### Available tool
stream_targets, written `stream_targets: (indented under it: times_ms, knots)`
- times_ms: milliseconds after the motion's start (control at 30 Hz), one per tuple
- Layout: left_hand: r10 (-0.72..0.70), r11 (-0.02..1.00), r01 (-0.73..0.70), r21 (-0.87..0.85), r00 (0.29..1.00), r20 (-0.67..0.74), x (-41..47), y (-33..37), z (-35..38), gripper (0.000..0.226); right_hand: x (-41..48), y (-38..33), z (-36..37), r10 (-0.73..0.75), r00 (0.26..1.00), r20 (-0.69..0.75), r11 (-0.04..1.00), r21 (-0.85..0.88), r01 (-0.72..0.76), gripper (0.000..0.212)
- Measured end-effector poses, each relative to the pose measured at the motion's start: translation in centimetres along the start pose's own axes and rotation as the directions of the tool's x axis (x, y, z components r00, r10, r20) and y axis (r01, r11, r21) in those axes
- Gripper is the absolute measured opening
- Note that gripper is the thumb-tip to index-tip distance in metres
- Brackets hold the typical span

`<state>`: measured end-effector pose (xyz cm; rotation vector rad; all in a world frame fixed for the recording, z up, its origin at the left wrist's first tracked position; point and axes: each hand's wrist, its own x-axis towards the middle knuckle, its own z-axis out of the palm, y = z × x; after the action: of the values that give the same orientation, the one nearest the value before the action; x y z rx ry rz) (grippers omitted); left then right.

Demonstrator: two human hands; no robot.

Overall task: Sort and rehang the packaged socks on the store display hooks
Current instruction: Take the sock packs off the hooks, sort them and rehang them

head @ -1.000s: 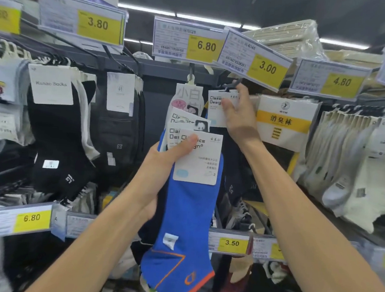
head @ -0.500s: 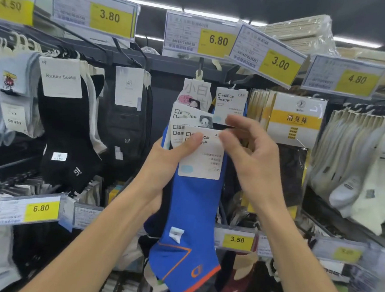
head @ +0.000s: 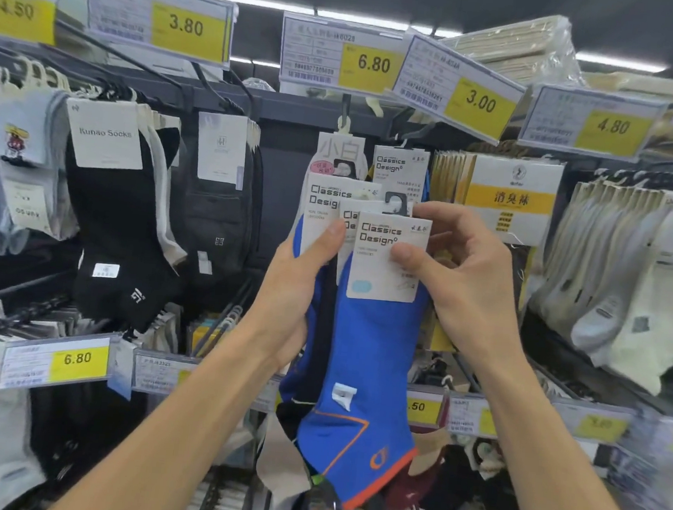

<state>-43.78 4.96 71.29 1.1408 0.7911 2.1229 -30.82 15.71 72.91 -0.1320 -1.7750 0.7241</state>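
Right hand [head: 473, 281] down, pinching card [head: 387, 258] | blue socks [head: 365, 378], orange-trimmed, perhaps three

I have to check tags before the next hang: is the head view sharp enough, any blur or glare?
Head view: centre is sharp, the front card and upper 6.80 tag read cleanly; the edges smear, so the 4.50 tag and the lower-right tags are soft; the wide lens bows the rail; the ceiling lights blow out, but no glare hits the socks.

Front blue-sock card [head: 387, 254] reads "Classics Design°"; black-sock card [head: 105, 134] reads "Kunao Socks". Upper price tags [head: 186, 25]: 4.50, 3.80, 6.80, 3.00, 4.80.
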Motion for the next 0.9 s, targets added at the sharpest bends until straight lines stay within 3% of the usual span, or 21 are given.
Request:
stream_targets:
  times_ms: [100, 267, 467, 900]
  knots:
    - [0.053, 0.997, -0.054, 0.048, 0.998, 0.024, 0.0, -0.2, -0.2, 0.026, 0.0, 0.0, 0.1, -0.010, 1.000, 0.000, 1.000, -0.025, 0.010, 0.040]
    - [0.139, 0.971, -0.154, 0.185, 0.986, 0.091, 0.1, -0.4, -0.7, 0.052, 0.1, -0.4, 0.3, -0.045, 0.999, 0.024, 0.996, -0.081, 0.047, 0.044]
    - [0.174, 0.929, -0.217, 0.300, 0.971, 0.163, 0.2, -0.8, -0.9, 0.048, 0.9, -1.7, 0.3, -0.115, 0.989, 0.098, 0.986, -0.109, 0.125, 0.013]
    - [0.178, 0.882, -0.257, 0.396, 0.958, 0.226, 0.7, -1.4, -0.8, 0.061, 2.1, -2.7, -0.6, 0.038, 0.981, 0.191, 0.998, -0.048, -0.029, 0.009]
